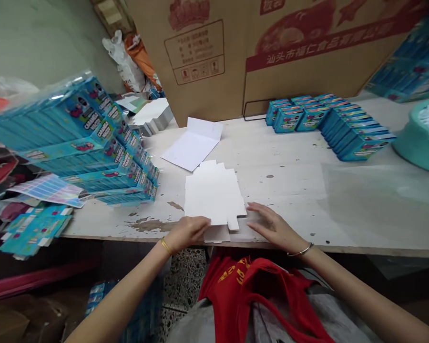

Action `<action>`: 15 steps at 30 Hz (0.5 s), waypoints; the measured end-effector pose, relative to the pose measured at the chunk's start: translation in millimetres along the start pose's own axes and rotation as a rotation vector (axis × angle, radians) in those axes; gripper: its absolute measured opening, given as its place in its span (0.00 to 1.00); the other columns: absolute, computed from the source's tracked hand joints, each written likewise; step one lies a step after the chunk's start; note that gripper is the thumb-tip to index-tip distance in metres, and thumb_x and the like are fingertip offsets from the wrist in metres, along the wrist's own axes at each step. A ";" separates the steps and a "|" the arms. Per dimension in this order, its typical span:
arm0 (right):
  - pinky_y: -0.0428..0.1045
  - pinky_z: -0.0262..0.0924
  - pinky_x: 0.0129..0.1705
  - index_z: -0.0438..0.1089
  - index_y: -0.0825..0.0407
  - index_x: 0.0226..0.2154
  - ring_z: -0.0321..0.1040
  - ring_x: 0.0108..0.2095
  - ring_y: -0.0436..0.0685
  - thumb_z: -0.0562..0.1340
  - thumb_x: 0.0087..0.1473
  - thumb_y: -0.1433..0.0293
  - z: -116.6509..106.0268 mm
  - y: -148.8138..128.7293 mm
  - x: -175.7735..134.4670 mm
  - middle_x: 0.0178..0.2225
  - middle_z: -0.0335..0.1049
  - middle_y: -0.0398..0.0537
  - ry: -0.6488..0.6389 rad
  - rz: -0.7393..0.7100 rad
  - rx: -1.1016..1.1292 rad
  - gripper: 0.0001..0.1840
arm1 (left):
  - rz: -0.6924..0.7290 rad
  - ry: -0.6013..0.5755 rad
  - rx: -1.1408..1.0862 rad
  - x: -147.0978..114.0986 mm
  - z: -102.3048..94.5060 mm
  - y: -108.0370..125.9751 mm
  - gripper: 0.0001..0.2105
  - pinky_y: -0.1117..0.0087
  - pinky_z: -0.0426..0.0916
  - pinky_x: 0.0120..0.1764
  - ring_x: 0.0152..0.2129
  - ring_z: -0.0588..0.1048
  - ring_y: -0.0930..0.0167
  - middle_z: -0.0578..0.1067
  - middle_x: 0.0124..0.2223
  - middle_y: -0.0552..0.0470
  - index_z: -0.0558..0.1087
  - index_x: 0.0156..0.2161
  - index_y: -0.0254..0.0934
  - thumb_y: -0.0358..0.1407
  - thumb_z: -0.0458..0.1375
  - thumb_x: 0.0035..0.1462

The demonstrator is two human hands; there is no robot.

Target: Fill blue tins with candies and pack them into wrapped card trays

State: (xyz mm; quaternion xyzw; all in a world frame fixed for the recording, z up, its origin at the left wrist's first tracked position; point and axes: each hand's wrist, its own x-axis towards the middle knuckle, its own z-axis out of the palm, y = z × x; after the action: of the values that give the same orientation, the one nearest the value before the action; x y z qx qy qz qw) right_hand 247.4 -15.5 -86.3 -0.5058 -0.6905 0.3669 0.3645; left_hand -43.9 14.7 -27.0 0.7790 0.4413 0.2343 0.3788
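Observation:
A flat white carton blank [212,193] with notched edges lies plain side up near the table's front edge. My left hand [188,233] is closed on its near left edge, thumb on top and the other fingers mostly hidden underneath. Part of another white flap [217,234] shows below, overlapping the table edge. Just right of the blank, my right hand [277,229] is open, thumb and fingers apart, slightly blurred and holding nothing. Behind the blank lies a creased white sheet [195,143].
Wrapped blue candy boxes [103,143] are stacked high on the left. Small blue boxes [353,128] stand in rows at back right, beside a teal basin [422,138]. A large cardboard carton [207,62] walls off the back. Printed blue blanks [35,228] hang at left.

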 end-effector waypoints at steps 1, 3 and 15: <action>0.64 0.54 0.59 0.62 0.45 0.57 0.56 0.60 0.65 0.61 0.55 0.58 -1.6 -5.1 3.9 0.61 0.58 0.52 0.026 -0.092 -0.087 0.28 | 0.084 0.062 0.090 4.2 -4.2 8.0 0.06 0.68 0.73 0.42 0.37 0.79 0.67 0.80 0.39 0.46 0.76 0.39 0.39 0.35 0.57 0.57; 0.64 0.57 0.56 0.55 0.46 0.61 0.56 0.59 0.65 0.61 0.56 0.61 -9.2 -16.9 12.0 0.64 0.52 0.54 0.080 -0.271 -0.260 0.32 | 0.323 0.119 0.306 13.3 -10.3 25.3 0.09 0.67 0.73 0.42 0.39 0.78 0.68 0.79 0.43 0.44 0.73 0.43 0.37 0.31 0.52 0.61; 0.49 0.70 0.36 0.68 0.51 0.46 0.74 0.35 0.53 0.52 0.64 0.69 -58.5 38.2 -85.8 0.37 0.77 0.49 0.260 -0.293 -0.432 0.13 | 0.626 -0.161 0.170 28.5 119.4 37.2 0.08 0.71 0.75 0.41 0.39 0.78 0.70 0.79 0.43 0.43 0.70 0.44 0.33 0.30 0.50 0.63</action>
State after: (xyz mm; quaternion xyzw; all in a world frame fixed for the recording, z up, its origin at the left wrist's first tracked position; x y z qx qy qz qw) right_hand 334.1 -81.8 -103.9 -0.5094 -0.7658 0.0867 0.3829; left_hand 72.9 -18.6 -68.5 0.9217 0.1673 0.2392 0.2556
